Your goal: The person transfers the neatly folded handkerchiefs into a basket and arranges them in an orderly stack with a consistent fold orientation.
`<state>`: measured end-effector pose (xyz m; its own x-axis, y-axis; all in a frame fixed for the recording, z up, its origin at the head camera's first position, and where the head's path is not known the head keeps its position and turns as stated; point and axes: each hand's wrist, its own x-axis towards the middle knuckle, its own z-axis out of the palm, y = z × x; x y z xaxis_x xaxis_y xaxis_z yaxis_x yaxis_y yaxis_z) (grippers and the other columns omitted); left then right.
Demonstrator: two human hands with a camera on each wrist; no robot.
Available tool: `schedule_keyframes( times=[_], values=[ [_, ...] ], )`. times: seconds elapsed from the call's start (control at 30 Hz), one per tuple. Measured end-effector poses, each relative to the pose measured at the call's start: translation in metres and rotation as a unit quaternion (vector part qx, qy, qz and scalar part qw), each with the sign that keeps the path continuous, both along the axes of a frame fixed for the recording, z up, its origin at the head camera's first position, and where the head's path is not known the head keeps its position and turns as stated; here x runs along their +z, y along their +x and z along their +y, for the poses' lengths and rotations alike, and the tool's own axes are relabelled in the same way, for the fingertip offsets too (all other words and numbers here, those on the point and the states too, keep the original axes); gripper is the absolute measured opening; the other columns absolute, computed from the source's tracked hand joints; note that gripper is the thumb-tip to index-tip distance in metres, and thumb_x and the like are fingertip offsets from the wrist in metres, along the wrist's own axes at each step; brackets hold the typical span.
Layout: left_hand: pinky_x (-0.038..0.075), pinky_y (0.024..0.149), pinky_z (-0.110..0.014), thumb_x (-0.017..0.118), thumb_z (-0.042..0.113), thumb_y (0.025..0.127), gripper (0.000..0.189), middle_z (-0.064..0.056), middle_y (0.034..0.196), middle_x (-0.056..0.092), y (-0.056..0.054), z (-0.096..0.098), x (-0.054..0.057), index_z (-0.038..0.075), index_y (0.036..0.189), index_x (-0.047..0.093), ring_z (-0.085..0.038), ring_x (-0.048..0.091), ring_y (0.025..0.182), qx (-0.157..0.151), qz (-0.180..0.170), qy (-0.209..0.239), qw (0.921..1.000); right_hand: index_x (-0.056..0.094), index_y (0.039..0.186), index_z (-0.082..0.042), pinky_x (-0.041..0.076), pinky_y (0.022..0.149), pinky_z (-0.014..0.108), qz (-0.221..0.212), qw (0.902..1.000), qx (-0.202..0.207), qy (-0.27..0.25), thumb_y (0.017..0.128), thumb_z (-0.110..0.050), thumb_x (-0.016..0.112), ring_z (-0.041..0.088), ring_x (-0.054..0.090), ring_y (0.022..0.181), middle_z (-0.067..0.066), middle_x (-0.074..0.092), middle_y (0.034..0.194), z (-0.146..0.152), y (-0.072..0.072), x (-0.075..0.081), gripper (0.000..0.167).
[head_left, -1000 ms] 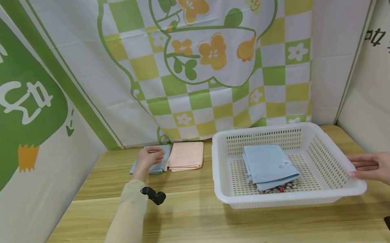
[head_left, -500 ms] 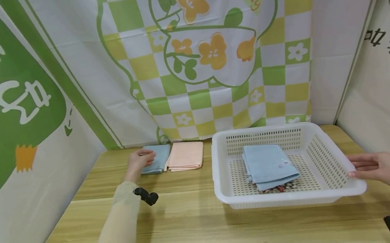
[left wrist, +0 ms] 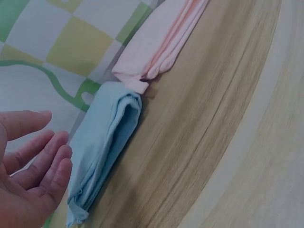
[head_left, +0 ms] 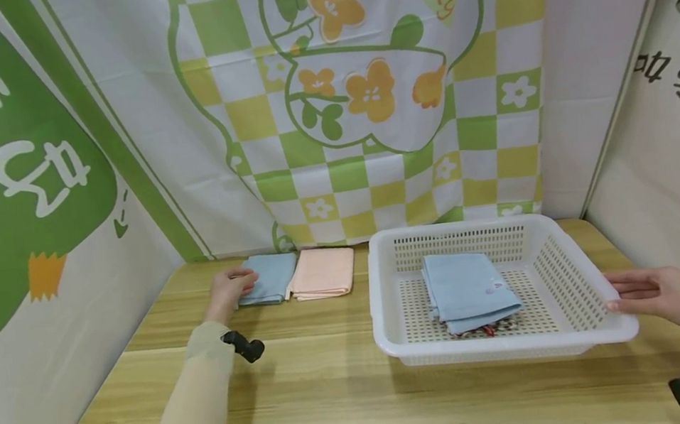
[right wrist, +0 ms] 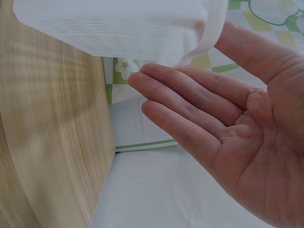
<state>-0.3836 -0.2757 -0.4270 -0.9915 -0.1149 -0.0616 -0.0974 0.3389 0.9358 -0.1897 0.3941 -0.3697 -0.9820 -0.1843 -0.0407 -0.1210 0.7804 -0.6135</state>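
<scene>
My left hand (head_left: 230,289) is at the left edge of a folded blue towel (head_left: 271,276), fingers loosely bent and nothing between them. In the left wrist view the same towel (left wrist: 102,142) lies just past the fingertips. Beside it, a folded pink towel (head_left: 323,271) has a small loop at its corner. On the right stands a white plastic basket (head_left: 487,347) with slotted walls. A light blue folded towel (head_left: 469,288) lies in it, over a dark and red patterned piece (head_left: 489,330). My right hand (head_left: 673,293) holds the basket's right rim, thumb and fingers at its two sides.
The wooden table (head_left: 326,400) runs to a checked green and yellow curtain (head_left: 389,191) at the back. Printed cloth walls (head_left: 148,223) close in the left and right sides.
My left hand has drawn leftward across the blue towel to its left edge, uncovering more of it. The blue towel lies flatter to view; my right hand and the basket stay in place.
</scene>
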Motion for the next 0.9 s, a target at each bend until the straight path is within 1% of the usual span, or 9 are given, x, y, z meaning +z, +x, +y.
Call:
schedule_keyframes(
  times=[0.1, 0.23, 0.3, 0.4, 0.47, 0.6, 0.7, 0.77, 0.9],
  values=[
    [0.047, 0.099, -0.041, 0.058, 0.017, 0.095, 0.047, -0.028, 0.130, 0.050, 0.001, -0.004, 0.000, -0.009, 0.132, 0.047, -0.040, 0.052, 0.118, -0.008, -0.002, -0.001, 1.0000, 0.044, 0.131, 0.015, 0.053, 0.069, 0.019, -0.003, 1.0000, -0.003, 0.003, 0.091, -0.026, 0.065, -0.017, 0.054, 0.084, 0.030, 0.061, 0.118, 0.000, 0.001, 0.000, 0.062],
    [0.047, 0.099, -0.040, 0.058, 0.019, 0.095, 0.046, -0.028, 0.130, 0.050, 0.002, -0.008, 0.000, -0.008, 0.131, 0.048, -0.039, 0.053, 0.118, -0.008, 0.003, -0.013, 0.9999, 0.044, 0.132, 0.015, 0.053, 0.069, 0.019, -0.005, 1.0000, -0.006, 0.005, 0.091, -0.027, 0.065, -0.017, 0.053, 0.084, 0.030, 0.060, 0.118, 0.000, 0.001, 0.000, 0.062],
    [0.049, 0.097, -0.038, 0.059, 0.020, 0.094, 0.045, -0.025, 0.127, 0.052, 0.002, -0.011, -0.001, -0.007, 0.130, 0.050, -0.037, 0.055, 0.115, -0.002, 0.004, -0.019, 0.9998, 0.044, 0.132, 0.015, 0.053, 0.069, 0.019, -0.006, 1.0000, -0.006, 0.003, 0.091, -0.027, 0.065, -0.017, 0.053, 0.085, 0.030, 0.060, 0.119, 0.000, 0.001, 0.001, 0.062],
    [0.052, 0.090, -0.032, 0.061, 0.021, 0.093, 0.045, -0.020, 0.118, 0.058, 0.001, -0.014, -0.002, -0.006, 0.127, 0.052, -0.033, 0.058, 0.110, 0.009, 0.007, -0.032, 0.9994, 0.044, 0.132, 0.014, 0.053, 0.069, 0.019, -0.007, 0.9999, -0.008, 0.003, 0.091, -0.027, 0.065, -0.017, 0.053, 0.085, 0.029, 0.060, 0.118, -0.001, 0.001, 0.001, 0.062],
    [0.053, 0.086, -0.029, 0.061, 0.022, 0.093, 0.045, -0.017, 0.114, 0.059, 0.002, -0.017, -0.003, -0.006, 0.127, 0.053, -0.033, 0.058, 0.109, 0.013, 0.012, -0.039, 0.9991, 0.044, 0.132, 0.014, 0.053, 0.069, 0.019, -0.006, 0.9999, -0.010, 0.003, 0.090, -0.027, 0.065, -0.017, 0.053, 0.085, 0.029, 0.060, 0.118, -0.001, 0.001, 0.001, 0.062],
    [0.052, 0.085, -0.033, 0.060, 0.024, 0.093, 0.044, -0.015, 0.112, 0.060, 0.002, -0.022, -0.006, -0.004, 0.127, 0.053, -0.033, 0.057, 0.108, 0.018, 0.015, -0.050, 0.9984, 0.045, 0.132, 0.014, 0.052, 0.069, 0.018, -0.006, 0.9999, -0.013, 0.005, 0.090, -0.028, 0.065, -0.017, 0.052, 0.085, 0.029, 0.061, 0.118, 0.000, 0.001, 0.001, 0.062],
    [0.050, 0.084, -0.034, 0.061, 0.026, 0.093, 0.043, -0.015, 0.113, 0.059, 0.001, -0.027, -0.010, -0.002, 0.125, 0.055, -0.029, 0.057, 0.103, 0.031, 0.015, -0.061, 0.9975, 0.045, 0.132, 0.014, 0.052, 0.069, 0.018, -0.010, 0.9998, -0.014, 0.005, 0.090, -0.028, 0.065, -0.017, 0.053, 0.085, 0.029, 0.061, 0.118, -0.001, 0.001, 0.001, 0.063],
    [0.049, 0.080, -0.032, 0.061, 0.028, 0.093, 0.042, -0.014, 0.114, 0.058, 0.002, -0.031, -0.011, -0.001, 0.123, 0.056, -0.025, 0.056, 0.098, 0.042, 0.016, -0.073, 0.9963, 0.044, 0.132, 0.014, 0.053, 0.069, 0.019, -0.012, 0.9998, -0.014, 0.005, 0.090, -0.029, 0.065, -0.018, 0.052, 0.085, 0.029, 0.060, 0.119, -0.001, 0.001, 0.001, 0.063],
    [0.045, 0.075, -0.027, 0.063, 0.026, 0.092, 0.041, -0.016, 0.118, 0.057, 0.003, -0.035, -0.013, -0.001, 0.122, 0.058, -0.022, 0.054, 0.095, 0.065, 0.019, -0.087, 0.9939, 0.044, 0.132, 0.014, 0.055, 0.070, 0.022, -0.012, 0.9999, -0.011, 0.001, 0.091, -0.028, 0.065, -0.017, 0.052, 0.085, 0.030, 0.059, 0.120, 0.000, 0.001, 0.001, 0.063]
  ],
)
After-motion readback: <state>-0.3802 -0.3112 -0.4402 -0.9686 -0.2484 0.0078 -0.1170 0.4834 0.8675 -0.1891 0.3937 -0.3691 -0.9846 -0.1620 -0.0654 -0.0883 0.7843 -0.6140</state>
